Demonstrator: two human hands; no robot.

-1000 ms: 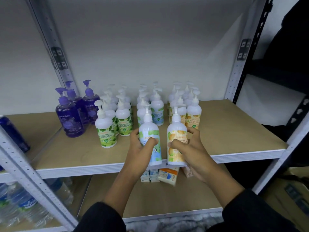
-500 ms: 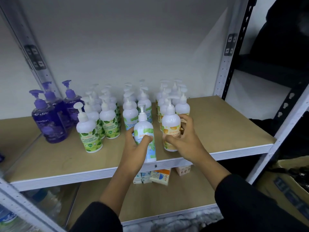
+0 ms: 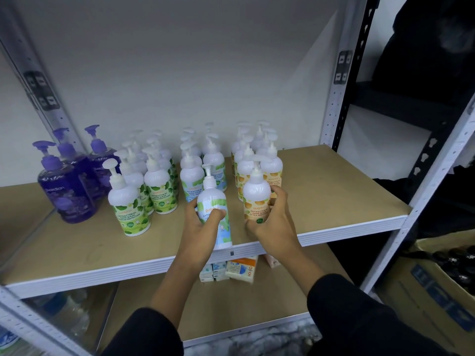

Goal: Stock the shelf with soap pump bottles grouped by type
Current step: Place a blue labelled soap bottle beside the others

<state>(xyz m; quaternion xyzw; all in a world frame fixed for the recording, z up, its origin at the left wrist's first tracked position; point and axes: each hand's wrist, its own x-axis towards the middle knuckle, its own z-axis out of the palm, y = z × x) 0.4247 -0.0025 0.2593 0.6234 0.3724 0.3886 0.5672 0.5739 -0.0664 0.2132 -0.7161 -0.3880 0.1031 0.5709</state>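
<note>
On the wooden shelf stand rows of pump bottles by kind: three purple ones at the left, then several green-leaf ones, several blue-label ones and several orange-label ones. My left hand grips a blue-label bottle upright near the shelf's front edge, ahead of the blue row. My right hand is wrapped around an orange-label bottle standing at the front of the orange row.
White steel uprights frame the shelf, with a wall behind. Small boxes lie on the lower shelf under my hands. Water bottles sit at lower left. A cardboard box stands at lower right, beside a dark rack.
Both hands have carried their bottles from the shelf's front edge further in, towards their rows. The orange bottle has gone deepest, up against its row. My view has shifted right.
</note>
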